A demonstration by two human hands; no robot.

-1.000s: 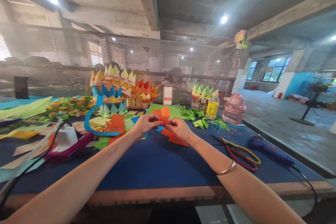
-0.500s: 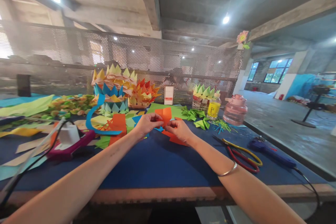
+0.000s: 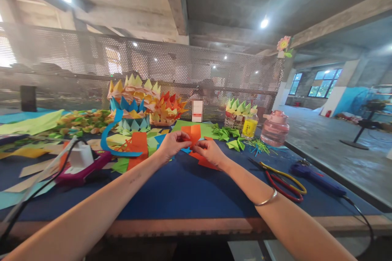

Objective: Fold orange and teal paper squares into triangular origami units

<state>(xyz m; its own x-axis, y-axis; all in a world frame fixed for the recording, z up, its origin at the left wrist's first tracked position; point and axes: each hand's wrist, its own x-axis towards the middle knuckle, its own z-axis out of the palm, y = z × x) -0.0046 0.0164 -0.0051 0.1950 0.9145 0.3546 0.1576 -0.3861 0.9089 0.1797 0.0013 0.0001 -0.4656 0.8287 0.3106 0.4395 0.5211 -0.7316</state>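
Note:
Both my hands meet over the middle of the blue table, pinching one small piece of orange paper [image 3: 193, 133] that shows a crease. My left hand [image 3: 173, 145] grips its left lower edge with thumb and fingers. My right hand [image 3: 210, 151] holds its lower right corner; the fingertips partly hide the paper. Under and beside my right hand lie more orange paper pieces [image 3: 208, 163]. Blue scraps show behind my hands. Left of them rest an orange sheet [image 3: 137, 147] and a curled blue paper strip [image 3: 105, 142].
Folded-paper crowns [image 3: 134, 122] stand behind on the left. Green folded pieces [image 3: 235, 144], a yellow-labelled bottle [image 3: 249, 125] and a pink jug [image 3: 275, 128] sit to the right. Scissors [image 3: 286, 179], a blue glue gun [image 3: 318, 177] and a magenta power strip [image 3: 82, 170] lie nearer.
Almost nothing differs. My hands keep the same pinch on the orange paper, and the whole view has shifted very slightly.

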